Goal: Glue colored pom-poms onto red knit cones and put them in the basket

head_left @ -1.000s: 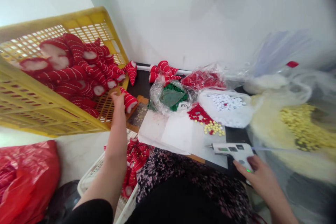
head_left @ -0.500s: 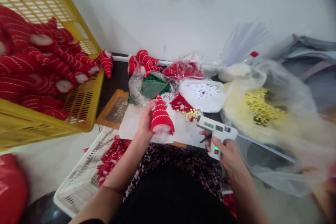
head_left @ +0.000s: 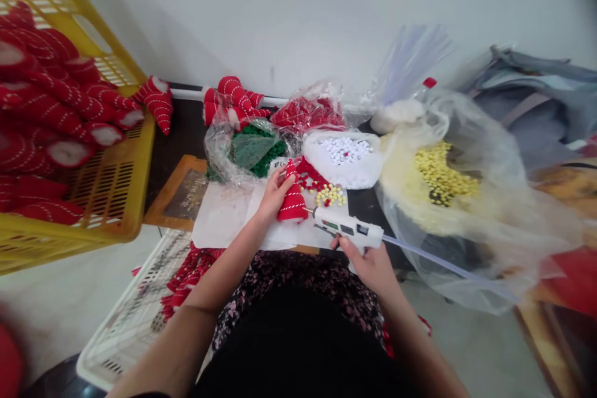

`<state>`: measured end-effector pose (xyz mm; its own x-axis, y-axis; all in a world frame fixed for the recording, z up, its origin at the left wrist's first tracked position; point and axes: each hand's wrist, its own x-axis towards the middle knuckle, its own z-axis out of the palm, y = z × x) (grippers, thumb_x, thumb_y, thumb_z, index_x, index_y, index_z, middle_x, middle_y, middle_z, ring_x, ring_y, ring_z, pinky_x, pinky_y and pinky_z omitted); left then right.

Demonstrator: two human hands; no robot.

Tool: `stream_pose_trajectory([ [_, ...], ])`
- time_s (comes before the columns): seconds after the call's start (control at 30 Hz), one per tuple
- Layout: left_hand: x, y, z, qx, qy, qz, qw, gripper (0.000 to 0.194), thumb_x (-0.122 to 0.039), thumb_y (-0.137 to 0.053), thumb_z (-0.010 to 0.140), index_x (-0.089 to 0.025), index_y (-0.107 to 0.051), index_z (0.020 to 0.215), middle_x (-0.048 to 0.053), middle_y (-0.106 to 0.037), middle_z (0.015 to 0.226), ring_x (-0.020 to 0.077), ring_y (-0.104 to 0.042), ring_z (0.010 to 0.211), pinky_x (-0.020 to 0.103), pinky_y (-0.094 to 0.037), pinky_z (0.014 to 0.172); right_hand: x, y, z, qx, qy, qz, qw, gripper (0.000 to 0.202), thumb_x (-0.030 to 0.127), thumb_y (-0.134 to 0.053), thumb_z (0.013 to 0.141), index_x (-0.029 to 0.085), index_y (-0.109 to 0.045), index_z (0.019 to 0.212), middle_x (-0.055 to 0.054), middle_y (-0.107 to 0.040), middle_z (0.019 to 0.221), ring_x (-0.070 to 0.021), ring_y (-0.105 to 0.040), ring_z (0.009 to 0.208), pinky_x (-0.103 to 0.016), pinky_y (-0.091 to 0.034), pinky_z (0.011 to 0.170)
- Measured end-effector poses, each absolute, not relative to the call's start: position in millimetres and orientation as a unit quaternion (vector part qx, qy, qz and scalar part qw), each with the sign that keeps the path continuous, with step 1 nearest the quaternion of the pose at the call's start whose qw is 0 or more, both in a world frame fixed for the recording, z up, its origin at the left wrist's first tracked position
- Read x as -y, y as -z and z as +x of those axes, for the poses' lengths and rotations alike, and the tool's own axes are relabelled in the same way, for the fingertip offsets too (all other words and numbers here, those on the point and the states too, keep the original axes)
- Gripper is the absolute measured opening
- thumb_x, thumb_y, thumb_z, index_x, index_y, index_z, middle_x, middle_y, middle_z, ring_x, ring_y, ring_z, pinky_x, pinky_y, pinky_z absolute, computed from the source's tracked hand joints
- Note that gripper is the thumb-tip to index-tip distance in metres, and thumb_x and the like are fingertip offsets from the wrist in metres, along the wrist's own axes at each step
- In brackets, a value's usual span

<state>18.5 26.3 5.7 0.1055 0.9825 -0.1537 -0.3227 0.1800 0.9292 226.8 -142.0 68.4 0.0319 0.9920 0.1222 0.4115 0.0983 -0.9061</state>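
Observation:
My left hand (head_left: pixel 274 194) is closed around the upper part of a small red cone-shaped hat (head_left: pixel 293 204) with white stitched lines, held upright over the white paper (head_left: pixel 224 214). In my right hand (head_left: pixel 368 261) is a white glue gun (head_left: pixel 349 227), gripped by its handle. The gun's nozzle is at the right lower edge of the hat; whether it touches I cannot tell. A long clear glue stick (head_left: pixel 448 267) runs out of the gun's back. Just behind lie yellow pompoms (head_left: pixel 330 194) and red pompoms (head_left: pixel 310 177).
A yellow crate (head_left: pixel 133 199) at left holds many red striped cones. Behind the paper are a bag of green pompoms (head_left: pixel 256 149), a bag of red ones (head_left: pixel 308 113) and white pompoms (head_left: pixel 345 152). A plastic bag with yellow pompoms (head_left: pixel 443 174) stands right. A white basket (head_left: pixel 116 329) is below left.
The glue gun has moved left to the hat's edge. The hat has turned, so its pale base no longer shows. The camera view has shifted a little to the right.

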Motion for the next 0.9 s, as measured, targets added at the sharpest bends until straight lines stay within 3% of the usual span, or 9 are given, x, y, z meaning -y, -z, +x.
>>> stream_pose_trajectory([
  [0.13,-22.8,-5.6,21.5,-0.422,-0.522,0.391,0.629,0.058,-0.049,-0.085,0.082,-0.026,-0.065,0.131,0.006,-0.074,0.112,0.0224,-0.072,0.089,0.037,-0.060,0.082,138.1,-75.0,217.6,0.622,-0.296,-0.598,0.409,0.037,0.049,-0.061,0.097,0.024,-0.072,0.073,-0.006,-0.074,0.075,-0.0236,-0.069,0.073,-0.038,-0.062,0.083],
  [0.3,-19.7,-9.6,24.2,-0.413,-0.529,0.399,0.625,0.058,-0.049,-0.084,0.084,-0.027,-0.062,0.133,0.006,-0.072,0.113,0.0230,-0.072,0.093,0.038,-0.060,0.085,136.9,-77.8,216.5,0.640,-0.285,-0.595,0.394,0.034,0.046,-0.060,0.096,0.025,-0.067,0.070,-0.005,-0.071,0.070,-0.0247,-0.069,0.068,-0.039,-0.063,0.079],
  [0.5,-17.4,-11.3,25.7,-0.412,-0.529,0.409,0.619,0.058,-0.049,-0.084,0.085,-0.028,-0.061,0.134,0.007,-0.072,0.114,0.0228,-0.071,0.091,0.038,-0.060,0.084,137.4,-75.0,218.8,0.646,-0.273,-0.593,0.395,0.034,0.046,-0.062,0.096,0.026,-0.065,0.068,-0.005,-0.073,0.070,-0.0251,-0.070,0.070,-0.043,-0.064,0.087],
  [0.7,-18.0,-10.3,26.2,-0.408,-0.536,0.407,0.617,0.055,-0.047,-0.084,0.086,-0.028,-0.063,0.133,0.007,-0.072,0.118,0.0244,-0.072,0.097,0.040,-0.060,0.089,137.7,-73.6,220.0,0.649,-0.266,-0.600,0.385,0.034,0.045,-0.063,0.095,0.027,-0.064,0.067,-0.005,-0.071,0.066,-0.0249,-0.069,0.067,-0.040,-0.064,0.080],
  [0.9,-19.3,-8.1,26.5,-0.408,-0.539,0.404,0.615,0.056,-0.047,-0.084,0.086,-0.028,-0.062,0.133,0.007,-0.072,0.117,0.0239,-0.073,0.097,0.039,-0.060,0.089,139.9,-70.7,221.4,0.652,-0.270,-0.586,0.398,0.028,0.042,-0.064,0.095,0.025,-0.068,0.072,-0.007,-0.079,0.078,-0.0289,-0.078,0.081,-0.041,-0.065,0.084],
])
